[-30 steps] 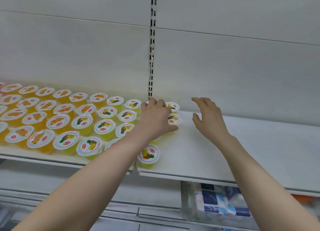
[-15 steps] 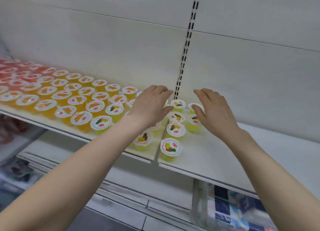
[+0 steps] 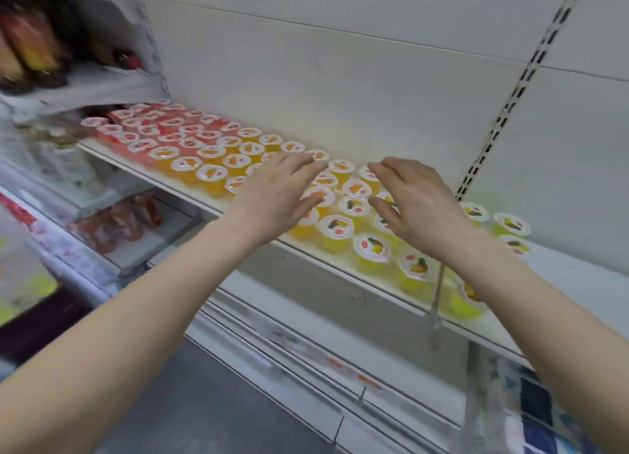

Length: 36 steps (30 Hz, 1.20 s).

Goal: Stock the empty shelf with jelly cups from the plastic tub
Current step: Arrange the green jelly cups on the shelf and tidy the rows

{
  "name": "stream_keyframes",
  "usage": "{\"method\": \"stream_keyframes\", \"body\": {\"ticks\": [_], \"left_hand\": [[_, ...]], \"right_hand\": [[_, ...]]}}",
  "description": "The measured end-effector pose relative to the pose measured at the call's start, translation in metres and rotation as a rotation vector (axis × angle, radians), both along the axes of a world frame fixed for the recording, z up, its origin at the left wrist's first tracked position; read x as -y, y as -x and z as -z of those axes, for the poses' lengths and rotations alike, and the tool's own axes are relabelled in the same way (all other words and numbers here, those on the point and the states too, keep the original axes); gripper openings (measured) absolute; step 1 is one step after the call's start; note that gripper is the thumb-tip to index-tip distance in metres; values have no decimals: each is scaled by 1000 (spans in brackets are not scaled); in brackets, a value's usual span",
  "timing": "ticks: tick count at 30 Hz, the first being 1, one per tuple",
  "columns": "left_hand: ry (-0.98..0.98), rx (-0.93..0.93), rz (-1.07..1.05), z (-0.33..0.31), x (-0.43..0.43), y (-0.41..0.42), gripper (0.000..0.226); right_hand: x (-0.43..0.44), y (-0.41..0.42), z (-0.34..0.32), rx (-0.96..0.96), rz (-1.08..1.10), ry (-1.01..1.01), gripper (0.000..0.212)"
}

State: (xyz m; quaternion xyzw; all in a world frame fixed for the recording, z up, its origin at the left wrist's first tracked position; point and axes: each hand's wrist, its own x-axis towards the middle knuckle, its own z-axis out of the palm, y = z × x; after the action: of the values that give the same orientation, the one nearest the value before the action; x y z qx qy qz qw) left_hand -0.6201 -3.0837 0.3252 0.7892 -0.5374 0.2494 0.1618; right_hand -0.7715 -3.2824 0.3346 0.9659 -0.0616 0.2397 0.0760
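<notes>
A white shelf (image 3: 371,276) carries several rows of jelly cups: red ones (image 3: 160,126) at the far left, orange ones (image 3: 211,174) in the middle, yellow ones (image 3: 337,228) at the right. My left hand (image 3: 279,194) hovers over the orange and yellow cups with fingers straight and spread, holding nothing. My right hand (image 3: 418,201) hovers over the yellow cups, fingers loosely extended, also holding nothing. Some cups lie hidden beneath both hands. The plastic tub is out of view.
The white back panel (image 3: 340,89) has a slotted upright (image 3: 510,102) at the right. A lower shelf (image 3: 136,235) at the left holds red packets (image 3: 115,222). Blurred goods (image 3: 30,55) sit on an upper left shelf. Blue-white packs (image 3: 537,416) lie at the bottom right.
The view has swung left, so the red cups and left-hand shelves have come into sight. Both hands have shifted left along the rows and stay over the cups, holding nothing.
</notes>
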Motion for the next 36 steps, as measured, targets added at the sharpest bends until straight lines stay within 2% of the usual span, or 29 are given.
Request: {"method": "stream_keyframes", "body": {"ticks": [9,15,27,36], "left_hand": [[-27,43,-112,12,-158,-105,52],[-61,8,-239,32,-273,-161,51],[26,-205,-626,104,-464,-235,51],[55,-402,-940,166,-563,-313,44]], "right_hand": [[-149,-128,15,21,-191,31,54],[-248,-215,38,16,-355,37,50],[-431,-370,98,-138,-726,-55,51],[-518,-517,160,-305,-924,-126,52]]}}
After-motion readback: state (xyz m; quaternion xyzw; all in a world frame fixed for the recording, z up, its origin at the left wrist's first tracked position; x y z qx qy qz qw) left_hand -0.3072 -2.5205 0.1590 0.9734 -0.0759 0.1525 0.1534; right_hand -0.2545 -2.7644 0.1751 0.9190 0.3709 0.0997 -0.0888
